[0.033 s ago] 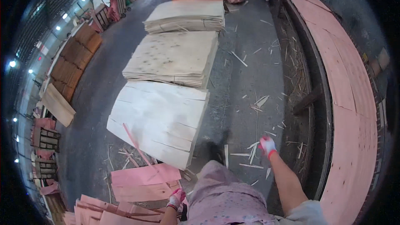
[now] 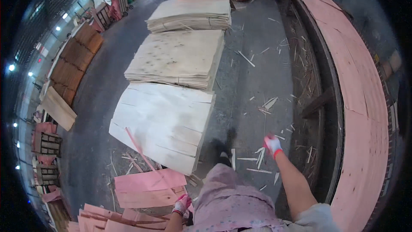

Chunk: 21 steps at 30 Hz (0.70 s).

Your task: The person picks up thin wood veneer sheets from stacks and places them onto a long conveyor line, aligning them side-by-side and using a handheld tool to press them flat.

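Note:
Both my hands wear white gloves with pink palms and fingers. At the lower middle, my left hand is closed around the near end of a long, thin pink veneer strip. The strip slants away to the left across pink veneer sheets and the corner of a white veneer stack. My right hand hangs over the floor at the right, above scattered pale wood slivers. Its fingers are blurred, and I see nothing clearly held in it.
Beyond the white stack stand another veneer stack and a pale one. A long bench with pink veneer runs down the right side. Broken pink sheets lie at the lower left. Brown stacks stand farther left.
My right hand has shifted slightly up and to the left. A dark shoe now shows ahead of my clothing. The left hand and the strip stay nearly in place.

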Each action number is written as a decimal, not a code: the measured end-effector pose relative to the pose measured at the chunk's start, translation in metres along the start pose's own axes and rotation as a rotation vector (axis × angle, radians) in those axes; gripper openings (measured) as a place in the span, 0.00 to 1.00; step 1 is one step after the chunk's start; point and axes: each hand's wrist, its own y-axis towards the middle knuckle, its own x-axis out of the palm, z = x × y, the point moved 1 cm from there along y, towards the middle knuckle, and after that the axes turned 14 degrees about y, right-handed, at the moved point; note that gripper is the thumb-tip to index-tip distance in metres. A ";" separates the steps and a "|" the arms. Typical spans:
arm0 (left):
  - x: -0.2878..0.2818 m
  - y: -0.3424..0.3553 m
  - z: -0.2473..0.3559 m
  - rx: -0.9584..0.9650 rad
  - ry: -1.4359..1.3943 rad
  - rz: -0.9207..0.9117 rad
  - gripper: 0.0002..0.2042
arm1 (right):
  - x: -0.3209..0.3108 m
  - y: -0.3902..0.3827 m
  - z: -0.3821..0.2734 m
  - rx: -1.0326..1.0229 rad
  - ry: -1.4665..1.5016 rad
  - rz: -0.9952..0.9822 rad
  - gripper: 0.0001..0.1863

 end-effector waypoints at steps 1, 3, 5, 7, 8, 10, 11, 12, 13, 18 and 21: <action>0.009 0.009 0.019 -0.041 0.189 0.096 0.15 | 0.030 0.015 -0.023 -0.012 0.108 -0.004 0.19; -0.011 0.058 0.034 0.088 0.343 0.069 0.13 | 0.102 0.041 -0.067 0.048 0.245 -0.153 0.15; -0.031 0.116 0.050 0.268 0.591 0.079 0.13 | 0.160 0.071 -0.096 0.144 0.285 -0.228 0.15; -0.043 0.155 0.084 0.408 0.834 0.156 0.14 | 0.205 0.099 -0.111 0.228 0.315 -0.269 0.18; -0.032 0.155 0.115 0.624 1.044 0.178 0.16 | 0.221 0.113 -0.115 0.245 0.290 -0.262 0.18; 0.012 0.132 0.198 0.229 0.147 0.219 0.13 | 0.263 0.152 -0.127 0.332 0.344 -0.299 0.17; 0.063 0.108 0.256 0.211 0.052 0.226 0.13 | 0.265 0.178 -0.130 0.342 0.340 -0.263 0.17; 0.135 0.077 0.334 0.211 -0.022 0.195 0.14 | 0.251 0.210 -0.137 0.342 0.390 -0.195 0.16; 0.156 0.056 0.377 0.202 -0.011 0.211 0.14 | 0.270 0.227 -0.146 0.361 0.432 -0.203 0.15; 0.213 0.022 0.479 0.266 0.000 0.188 0.19 | 0.375 0.310 -0.202 0.440 0.536 -0.221 0.12; 0.217 0.023 0.449 0.251 -0.140 0.296 0.18 | 0.425 0.381 -0.199 0.445 0.285 -0.185 0.17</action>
